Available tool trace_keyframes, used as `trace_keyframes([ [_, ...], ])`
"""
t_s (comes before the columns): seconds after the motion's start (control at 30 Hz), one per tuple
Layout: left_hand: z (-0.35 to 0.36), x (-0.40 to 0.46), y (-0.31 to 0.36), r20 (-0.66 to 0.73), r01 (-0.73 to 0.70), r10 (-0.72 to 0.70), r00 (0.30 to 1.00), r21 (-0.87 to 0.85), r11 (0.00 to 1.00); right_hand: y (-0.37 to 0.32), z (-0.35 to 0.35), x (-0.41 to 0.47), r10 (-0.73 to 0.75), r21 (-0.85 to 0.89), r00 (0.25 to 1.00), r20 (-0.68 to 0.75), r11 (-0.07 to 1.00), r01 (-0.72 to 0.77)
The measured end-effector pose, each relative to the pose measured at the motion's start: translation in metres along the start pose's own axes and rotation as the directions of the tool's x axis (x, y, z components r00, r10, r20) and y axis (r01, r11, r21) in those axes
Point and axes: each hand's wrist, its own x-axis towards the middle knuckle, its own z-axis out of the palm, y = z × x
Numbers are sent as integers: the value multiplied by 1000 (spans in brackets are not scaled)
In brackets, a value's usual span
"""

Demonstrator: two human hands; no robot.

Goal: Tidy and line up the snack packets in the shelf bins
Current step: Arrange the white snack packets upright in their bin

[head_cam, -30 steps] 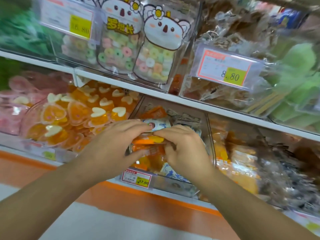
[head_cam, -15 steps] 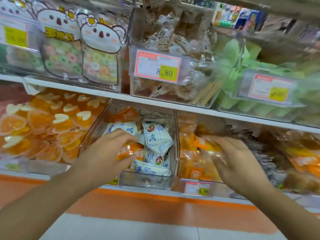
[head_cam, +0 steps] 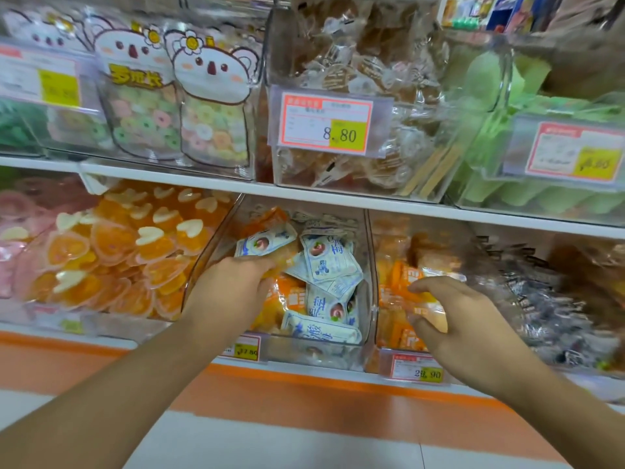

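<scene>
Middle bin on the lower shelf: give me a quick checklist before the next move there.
1. Left hand in the middle bin: ok, its fingers curl on an orange packet.
2. Right hand in that bin: not ok, it is over the orange packets in the next bin to the right.
3. Blue-and-white packets lined up: not ok, tilted and overlapping.
4. One kind only in the bin: not ok, orange mixed in.
5. Right hand's hold: cannot tell.

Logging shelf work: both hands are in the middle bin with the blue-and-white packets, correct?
Not quite. The head view shows only the left hand in the middle bin with the blue-and-white packets; the right hand is in the next bin, on orange packets.
</scene>
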Motion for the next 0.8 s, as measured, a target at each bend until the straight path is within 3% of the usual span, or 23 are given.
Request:
trace_keyframes([
  [0.1, -20, -7, 5, -87, -106, 109, 990, 33, 994, -13, -2, -1, -31, 28, 999, -35, 999, 32],
  [0.23, -54, -20, 30, -239, -267, 210, 948, -242, 933, -47, -7, -5, -122, 170, 988, -94, 976, 137],
  [0.33, -61, -27, 60, -215, -316, 239, 947, -484, 816, -70, -9, -9, -221, 276, 968, -115, 929, 245],
  [0.4, -58, -30, 76, -165, -284, 232, 959, -606, 743, -73, -12, -11, -210, 333, 961, -182, 906, 261],
  [0.47, -50, -29, 81, -81, -218, 216, 973, -626, 749, -67, -21, -15, -181, 354, 960, -214, 902, 248],
  [0.57, -38, -26, 67, 10, -142, 169, 986, -494, 858, -38, -29, -21, -183, 158, 909, -375, 953, 258],
  [0.63, -33, -22, 48, 51, -107, 137, 989, -383, 918, -10, -31, -17, -163, -75, 873, -461, 987, 144],
  [0.67, -32, -21, 38, 75, -96, 126, 989, -314, 944, 1, -29, -13, -109, -144, 907, -408, 988, 54],
  [0.73, -30, -20, 16, 128, -66, 95, 987, -211, 975, 14, -22, -8, 12, -166, 987, -161, 985, -39],
  [0.8, -33, -22, -5, 169, -33, 62, 984, -165, 986, 18, -15, -7, 64, -149, 998, 25, 987, -60],
])
